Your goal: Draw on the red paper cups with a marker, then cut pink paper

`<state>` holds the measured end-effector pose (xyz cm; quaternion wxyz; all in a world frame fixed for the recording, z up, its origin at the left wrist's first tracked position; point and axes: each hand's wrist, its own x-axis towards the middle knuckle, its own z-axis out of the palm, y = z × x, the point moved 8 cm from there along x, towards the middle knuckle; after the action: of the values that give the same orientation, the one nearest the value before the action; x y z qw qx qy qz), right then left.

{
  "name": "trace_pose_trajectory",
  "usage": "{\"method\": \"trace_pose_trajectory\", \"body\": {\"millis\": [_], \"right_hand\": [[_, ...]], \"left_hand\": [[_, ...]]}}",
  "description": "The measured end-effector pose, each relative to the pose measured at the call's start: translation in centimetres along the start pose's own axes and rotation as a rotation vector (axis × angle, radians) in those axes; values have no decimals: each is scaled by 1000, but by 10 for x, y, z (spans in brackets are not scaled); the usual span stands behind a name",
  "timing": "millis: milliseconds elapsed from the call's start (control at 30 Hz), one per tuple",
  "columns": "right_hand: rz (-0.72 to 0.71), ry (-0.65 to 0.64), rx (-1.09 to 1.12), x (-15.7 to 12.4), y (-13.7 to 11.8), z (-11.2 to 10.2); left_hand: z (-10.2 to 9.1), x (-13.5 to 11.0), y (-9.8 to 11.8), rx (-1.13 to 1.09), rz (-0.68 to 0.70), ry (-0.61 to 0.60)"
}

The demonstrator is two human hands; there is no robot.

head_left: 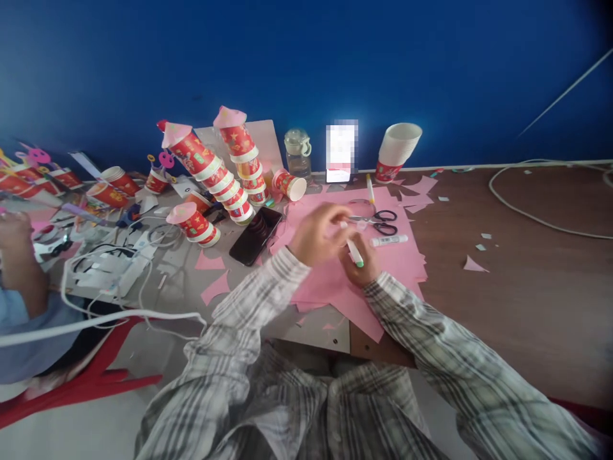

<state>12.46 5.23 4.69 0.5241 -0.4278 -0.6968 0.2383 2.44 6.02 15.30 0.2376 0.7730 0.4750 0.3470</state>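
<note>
My right hand [360,263] is closed around a white marker-like stick with a green end [355,253], its green end pointing down toward me. My left hand [318,233] is held close above it, slightly blurred, with fingers bent together near a small white bit; what they grip is not clear. Both hands are over pink paper sheets [320,281]. To the right of my hands lie black-handled scissors [384,222] and a white tube [389,240]. Behind them lies a yellow-and-white pen [370,188].
Stacked red paper cups with pink cone tops [211,169] stand at left, beside a black phone [256,236]. A clear bottle [297,156], a lit screen [341,153] and nested cups [398,150] line the blue wall. White cables [138,313] and another person's arm [22,268] are far left.
</note>
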Motion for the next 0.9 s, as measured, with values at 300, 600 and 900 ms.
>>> {"method": "trace_pose_trajectory", "body": {"millis": [300, 600, 900], "right_hand": [[-66, 5, -86, 0, -2, 3], [-37, -25, -58, 2, 1, 6], [-52, 41, -86, 3, 6, 2]], "left_hand": [[-33, 81, -138, 543, -286, 195], [-41, 91, -162, 601, -385, 164], [-54, 72, -162, 586, -391, 200]]}}
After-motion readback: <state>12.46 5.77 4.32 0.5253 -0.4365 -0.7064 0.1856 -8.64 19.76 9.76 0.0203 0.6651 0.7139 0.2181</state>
